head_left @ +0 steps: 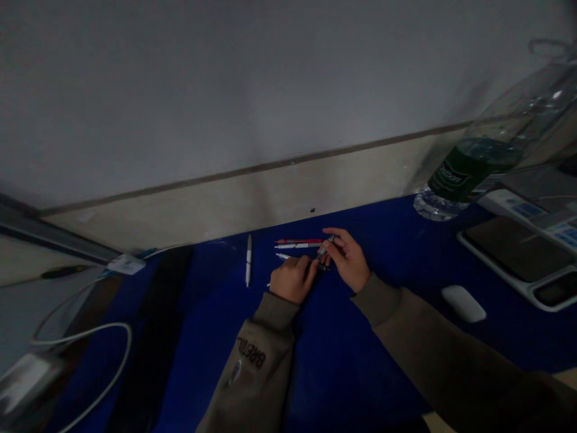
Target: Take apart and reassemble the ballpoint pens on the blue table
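Observation:
My left hand point(292, 280) is closed, with a small white end point(269, 284) of something poking out at its left side. My right hand point(348, 260) pinches a grey pen part point(325, 247) close to my left fingertips. Whether both ends belong to one pen is hidden by the fingers. Behind my left hand lies another pen point(283, 256), partly covered. Just beyond it, a red pen point(302, 241) and a white pen point(295, 246) lie side by side. Off to the left, a white pen with a grey tip point(248, 261) points toward the wall.
A large clear bottle with a green label point(455, 174) stands at the back right. A white mouse-like object point(464, 303) and a white device with a dark top point(518, 246) are on the right. A white cable point(128, 349) curls at left. The wall point(270, 186) borders the blue tabletop point(342, 361).

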The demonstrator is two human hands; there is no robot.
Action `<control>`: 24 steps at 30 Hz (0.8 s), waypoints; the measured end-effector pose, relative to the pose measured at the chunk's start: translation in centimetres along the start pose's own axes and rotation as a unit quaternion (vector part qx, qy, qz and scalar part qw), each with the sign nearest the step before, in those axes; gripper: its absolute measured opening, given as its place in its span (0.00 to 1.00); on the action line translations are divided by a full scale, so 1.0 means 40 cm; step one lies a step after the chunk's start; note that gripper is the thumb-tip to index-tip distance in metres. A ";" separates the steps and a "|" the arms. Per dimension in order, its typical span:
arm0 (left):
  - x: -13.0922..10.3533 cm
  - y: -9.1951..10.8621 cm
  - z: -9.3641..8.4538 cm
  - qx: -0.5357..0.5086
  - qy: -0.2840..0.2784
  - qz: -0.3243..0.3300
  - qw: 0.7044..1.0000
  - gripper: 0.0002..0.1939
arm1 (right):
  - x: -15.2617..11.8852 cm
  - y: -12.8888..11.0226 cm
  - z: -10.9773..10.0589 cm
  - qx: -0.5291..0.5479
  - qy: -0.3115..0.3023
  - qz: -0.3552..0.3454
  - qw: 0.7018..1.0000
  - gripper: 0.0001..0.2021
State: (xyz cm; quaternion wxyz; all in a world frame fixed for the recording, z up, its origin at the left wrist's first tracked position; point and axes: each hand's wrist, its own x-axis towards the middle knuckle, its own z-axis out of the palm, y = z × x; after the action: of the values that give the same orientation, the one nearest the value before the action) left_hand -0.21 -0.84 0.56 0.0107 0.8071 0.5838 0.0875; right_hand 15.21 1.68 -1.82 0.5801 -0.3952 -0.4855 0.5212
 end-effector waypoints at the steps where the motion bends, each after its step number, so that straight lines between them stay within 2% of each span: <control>1: 0.000 0.000 -0.001 0.002 0.000 0.000 1.000 0.22 | -0.001 0.000 0.001 -0.003 -0.004 -0.002 1.000 0.17; 10: -0.002 0.009 -0.013 0.001 -0.006 -0.011 1.000 0.21 | 0.001 0.001 -0.001 -0.001 0.023 -0.004 1.000 0.17; 24: -0.001 -0.002 0.000 -0.003 -0.005 0.004 1.000 0.23 | 0.002 -0.001 -0.002 0.008 0.027 -0.005 1.000 0.16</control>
State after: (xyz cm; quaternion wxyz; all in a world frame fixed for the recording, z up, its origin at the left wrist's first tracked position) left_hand -0.29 -0.87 0.54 0.0158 0.8098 0.5802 0.0858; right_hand 15.28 1.76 -1.78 0.5989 -0.4020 -0.4677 0.5109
